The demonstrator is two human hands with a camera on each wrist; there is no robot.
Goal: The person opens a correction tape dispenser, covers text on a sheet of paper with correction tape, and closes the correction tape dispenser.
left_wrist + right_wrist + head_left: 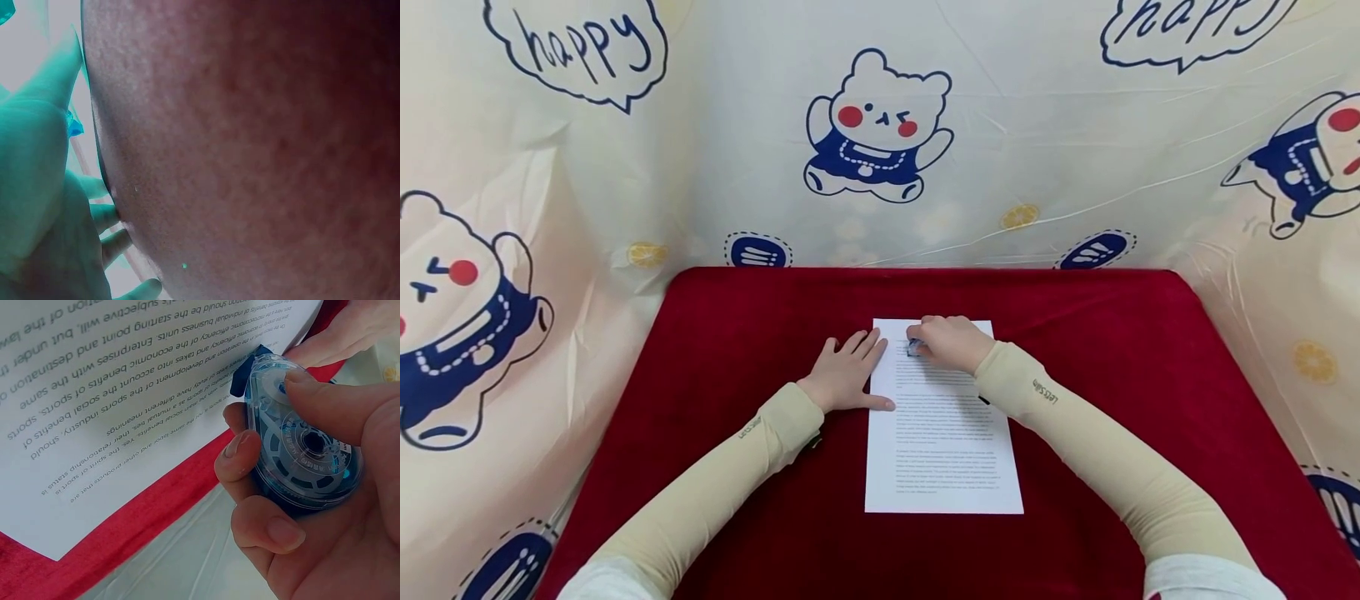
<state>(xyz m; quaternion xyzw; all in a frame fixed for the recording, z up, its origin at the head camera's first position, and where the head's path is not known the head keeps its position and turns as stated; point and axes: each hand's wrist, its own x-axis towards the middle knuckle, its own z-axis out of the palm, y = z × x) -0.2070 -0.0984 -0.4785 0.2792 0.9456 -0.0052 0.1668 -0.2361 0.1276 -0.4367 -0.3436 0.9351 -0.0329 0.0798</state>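
A printed sheet of paper (940,483) lies upright on the red-covered table. My right hand (953,340) is over its upper part and grips a correction tape dispenser (306,450), clear blue with a round reel inside. In the right wrist view the thumb lies along one side of the dispenser and the other fingers curl round beneath it. Its blue tip (244,376) is right at the printed lines near the sheet's top. My left hand (847,372) rests with spread, straight fingers on the sheet's left edge, the thumb reaching onto the paper.
A red velvet cloth (745,500) covers the table. Behind and on both sides hangs a pale curtain (737,125) printed with cartoon bears and lettering. Beige sleeves (1097,442) cover both forearms. Most of the left wrist view is filled by a blurred reddish-brown surface (250,125).
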